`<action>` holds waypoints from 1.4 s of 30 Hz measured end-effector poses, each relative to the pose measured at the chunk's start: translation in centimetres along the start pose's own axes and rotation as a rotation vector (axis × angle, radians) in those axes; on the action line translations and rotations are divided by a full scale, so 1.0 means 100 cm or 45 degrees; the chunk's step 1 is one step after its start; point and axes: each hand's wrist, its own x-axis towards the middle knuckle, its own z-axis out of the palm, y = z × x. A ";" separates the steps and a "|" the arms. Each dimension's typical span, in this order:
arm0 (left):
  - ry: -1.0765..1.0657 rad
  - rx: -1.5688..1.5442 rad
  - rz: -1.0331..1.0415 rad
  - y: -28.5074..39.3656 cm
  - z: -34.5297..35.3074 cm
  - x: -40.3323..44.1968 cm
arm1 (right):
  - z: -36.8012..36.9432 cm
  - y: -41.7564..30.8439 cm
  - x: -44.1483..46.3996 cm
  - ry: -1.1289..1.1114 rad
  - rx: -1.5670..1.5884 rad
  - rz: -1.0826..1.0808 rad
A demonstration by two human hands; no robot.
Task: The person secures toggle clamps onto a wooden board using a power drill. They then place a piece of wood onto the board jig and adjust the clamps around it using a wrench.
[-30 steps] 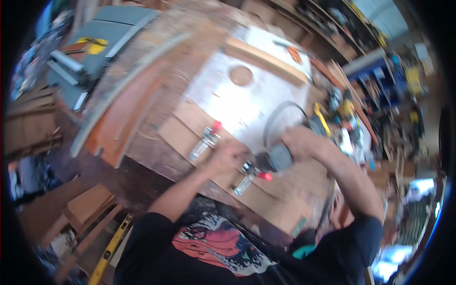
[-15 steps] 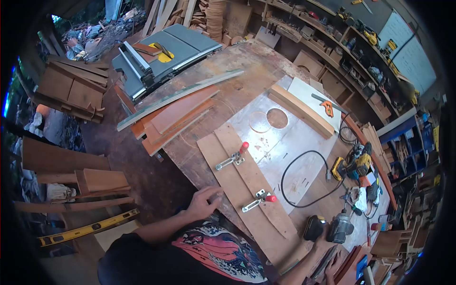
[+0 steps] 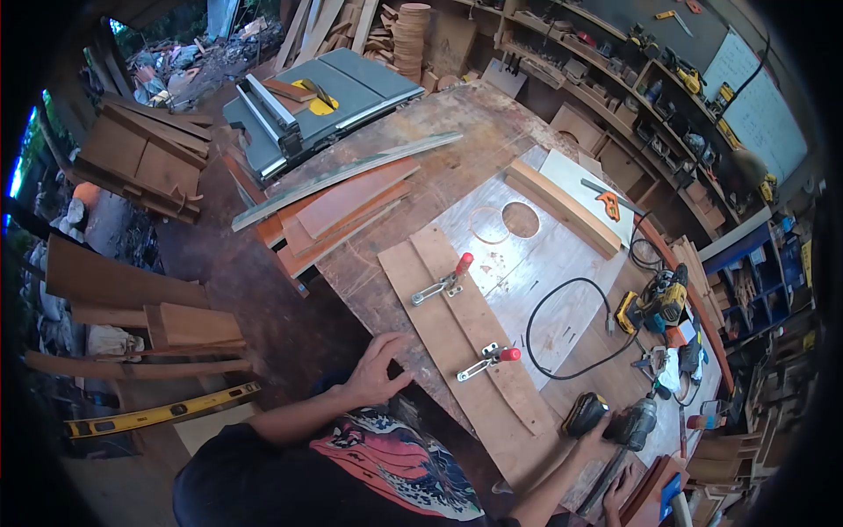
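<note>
My left hand (image 3: 379, 373) rests at the near edge of the workbench, thumb and fingers apart, holding nothing. Beside it lies a long wooden jig board (image 3: 479, 369) carrying two toggle clamps, the upper one (image 3: 445, 281) and the lower one (image 3: 489, 361), both with red grips. At the lower right, my right hand (image 3: 595, 442) is closed around the handle of a cordless drill (image 3: 633, 425). The drill's black battery (image 3: 586, 415) points toward the jig board. Just below, another hand (image 3: 621, 492), seemingly a second person's, is close to a dark narrow strip (image 3: 602, 481).
A black cable (image 3: 525, 329) loops across the bench (image 3: 413, 198). A wooden beam (image 3: 562, 208) and an orange-handled saw (image 3: 608, 205) lie beyond. Yellow-black power tools (image 3: 654, 303) crowd the right side. Stacked boards (image 3: 351, 206) and a table saw (image 3: 338, 101) stand at the far left.
The whole view has shifted slightly. My left hand's fingers have stretched out a little. My right hand still grips the drill, which has tilted; the dark strip beneath it now appears narrower.
</note>
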 end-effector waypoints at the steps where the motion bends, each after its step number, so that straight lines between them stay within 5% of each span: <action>1: 0.030 0.010 -0.030 -0.004 -0.009 -0.005 | -0.003 0.000 -0.004 -0.012 -0.058 -0.008; 4: 0.132 0.040 -0.099 -0.013 -0.046 -0.018 | -0.013 -0.028 -0.023 0.055 -0.133 0.383; 7: 0.357 0.021 -0.141 -0.048 -0.090 -0.045 | -0.015 -0.076 -0.059 0.298 -0.446 0.462; 10: 0.630 0.141 -0.212 -0.086 -0.158 -0.070 | 0.013 -0.184 -0.117 0.396 -0.282 0.058; 14: 0.929 0.200 -0.375 -0.151 -0.261 -0.097 | 0.100 -0.331 -0.220 -0.274 0.104 -0.269; 16: 0.976 0.184 -0.357 -0.175 -0.308 -0.097 | 0.161 -0.406 -0.279 -0.790 0.202 0.036; 17: 1.004 0.173 -0.358 -0.181 -0.329 -0.098 | 0.189 -0.443 -0.300 -1.074 0.202 -0.068; 19: 0.982 0.184 -0.311 -0.181 -0.373 -0.095 | 0.249 -0.483 -0.367 -1.576 0.730 0.718; 27: 0.770 -0.018 -0.230 -0.210 -0.458 -0.069 | 0.409 -0.579 -0.514 -1.826 0.834 1.514; 31: 0.754 -0.036 -0.277 -0.247 -0.500 -0.037 | 0.443 -0.580 -0.524 -1.648 0.998 1.808; 34: 0.746 0.040 -0.299 -0.288 -0.547 -0.013 | 0.450 -0.588 -0.530 -1.248 1.081 1.362; 38: 0.774 0.118 -0.330 -0.355 -0.610 0.020 | 0.477 -0.590 -0.500 -0.712 0.975 1.626; 42: 0.713 0.153 -0.409 -0.398 -0.662 0.050 | 0.495 -0.596 -0.482 -0.474 0.926 1.539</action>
